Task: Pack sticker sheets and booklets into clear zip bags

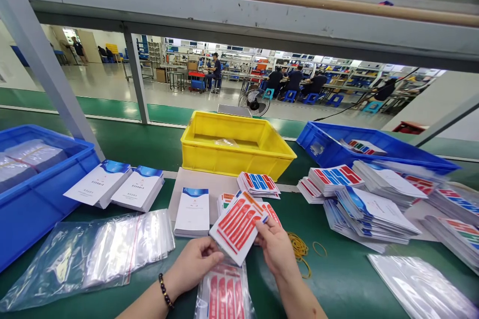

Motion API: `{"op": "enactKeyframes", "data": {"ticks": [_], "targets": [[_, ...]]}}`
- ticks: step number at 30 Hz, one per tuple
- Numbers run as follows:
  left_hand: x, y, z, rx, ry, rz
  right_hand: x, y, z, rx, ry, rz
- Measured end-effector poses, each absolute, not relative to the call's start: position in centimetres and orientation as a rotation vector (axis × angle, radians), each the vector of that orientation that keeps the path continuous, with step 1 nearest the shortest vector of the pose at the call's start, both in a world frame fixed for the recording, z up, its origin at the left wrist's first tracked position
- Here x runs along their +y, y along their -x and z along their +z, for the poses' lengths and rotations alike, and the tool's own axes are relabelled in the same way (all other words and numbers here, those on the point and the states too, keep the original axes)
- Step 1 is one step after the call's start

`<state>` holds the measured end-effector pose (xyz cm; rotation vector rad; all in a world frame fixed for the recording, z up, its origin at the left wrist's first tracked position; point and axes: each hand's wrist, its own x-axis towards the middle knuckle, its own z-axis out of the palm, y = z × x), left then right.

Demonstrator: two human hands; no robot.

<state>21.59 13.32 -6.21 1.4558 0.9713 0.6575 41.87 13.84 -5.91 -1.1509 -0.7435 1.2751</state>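
My right hand grips a small set of white label sheets printed with red bars, thumb on top at the right edge. At their lower left edge, my left hand has its fingers closed on the sheets; its fingertips are partly hidden. Below both hands lies a clear plastic bag with a similar red-printed sheet inside. Just beyond the left hand is a stack of white and blue booklets. More label sheets are piled behind the held ones.
A yellow bin stands at the back, between blue bins on the left and right. Clear bags lie left; rubber bands, booklet piles and more bags lie right. A shelf beam crosses overhead.
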Motion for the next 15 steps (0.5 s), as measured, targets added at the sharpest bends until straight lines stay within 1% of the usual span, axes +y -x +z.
{"op": "enactKeyframes", "data": {"ticks": [3,6,10,15], "targets": [[13.32,-21.60,-6.23,1.092,-1.657,0.598,14.20,-42.07,-5.83,-0.614,1.124,1.148],[13.20,-21.62,-5.92,0.956,-1.755,0.566,14.03,-41.63,-5.95,-0.648,1.104,1.160],[13.33,-21.62,-5.46,0.844,-1.671,0.635,13.80,-41.69,-6.43,-0.792,1.143,1.216],[13.52,-21.68,-5.95,0.924,-1.551,0.730,13.84,-42.39,-6.56,-0.970,1.243,1.190]]}}
